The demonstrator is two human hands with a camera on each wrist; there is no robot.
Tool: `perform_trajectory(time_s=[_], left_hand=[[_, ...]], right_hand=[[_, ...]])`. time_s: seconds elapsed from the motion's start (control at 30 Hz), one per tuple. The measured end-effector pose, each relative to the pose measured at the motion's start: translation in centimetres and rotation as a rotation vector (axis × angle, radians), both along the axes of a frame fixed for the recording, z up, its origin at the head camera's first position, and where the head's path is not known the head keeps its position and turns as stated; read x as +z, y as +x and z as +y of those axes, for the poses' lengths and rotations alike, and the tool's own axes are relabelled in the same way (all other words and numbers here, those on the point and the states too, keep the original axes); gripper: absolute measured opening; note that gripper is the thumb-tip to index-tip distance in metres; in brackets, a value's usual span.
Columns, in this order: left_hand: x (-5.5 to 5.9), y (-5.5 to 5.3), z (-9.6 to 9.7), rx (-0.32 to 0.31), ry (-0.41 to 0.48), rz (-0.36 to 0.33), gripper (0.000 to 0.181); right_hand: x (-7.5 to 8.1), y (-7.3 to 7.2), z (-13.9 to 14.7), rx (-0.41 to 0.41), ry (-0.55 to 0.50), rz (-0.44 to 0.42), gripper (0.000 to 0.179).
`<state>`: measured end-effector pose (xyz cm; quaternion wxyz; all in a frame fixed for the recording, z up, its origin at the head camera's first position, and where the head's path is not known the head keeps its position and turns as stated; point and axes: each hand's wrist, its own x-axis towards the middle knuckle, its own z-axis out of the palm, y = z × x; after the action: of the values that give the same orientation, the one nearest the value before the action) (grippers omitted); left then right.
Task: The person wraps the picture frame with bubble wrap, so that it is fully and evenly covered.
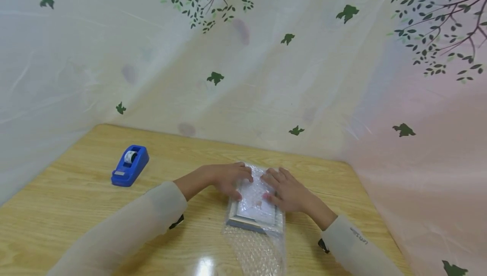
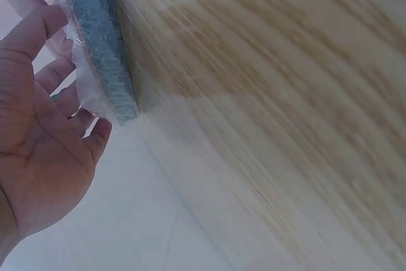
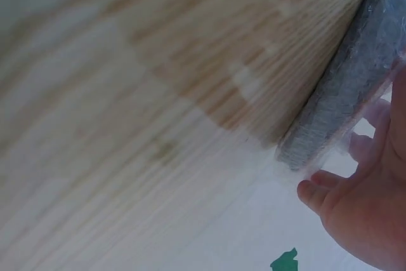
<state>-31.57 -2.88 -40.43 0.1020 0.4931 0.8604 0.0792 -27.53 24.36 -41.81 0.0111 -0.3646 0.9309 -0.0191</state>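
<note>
A picture frame (image 1: 249, 224) with a silvery border lies flat on the table, its upper part covered by clear bubble wrap. A loose length of bubble wrap (image 1: 258, 250) trails from its near end toward me. On the wrapped frame's left side rests my left hand (image 1: 229, 179), fingers spread and slightly bent over the top. My right hand (image 1: 292, 191) lies on the right side, its fingers reaching across the wrap. Both wrist views show the frame's wrapped edge (image 2: 101, 42) standing off the wood, with fingers on its top face.
A blue tape dispenser (image 1: 130, 166) with a roll of tape stands at the left on the wooden table (image 1: 182, 149). Pale curtains (image 1: 247, 98) printed with leaves hang behind the table and along its sides.
</note>
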Motion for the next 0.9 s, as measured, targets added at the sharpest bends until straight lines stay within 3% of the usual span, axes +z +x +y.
perform_trajectory(time_s=[0.33,0.57,0.73,0.9], left_hand=[[-0.1,0.2,0.2,-0.003,-0.040,0.037,0.060],[-0.2,0.2,-0.1,-0.037,-0.024,0.048,0.058],[-0.3,0.1,-0.3,-0.080,-0.014,0.096,0.057],[0.1,0.4,-0.4,-0.099,-0.003,0.112,0.057]], right_hand=[[-0.1,-0.2,0.2,0.000,0.035,-0.040,0.063],[1.0,-0.1,0.1,0.001,0.006,-0.036,0.060],[1.5,0.6,0.3,0.038,0.054,0.050,0.058],[1.6,2.3,0.3,0.181,0.115,0.183,0.053]])
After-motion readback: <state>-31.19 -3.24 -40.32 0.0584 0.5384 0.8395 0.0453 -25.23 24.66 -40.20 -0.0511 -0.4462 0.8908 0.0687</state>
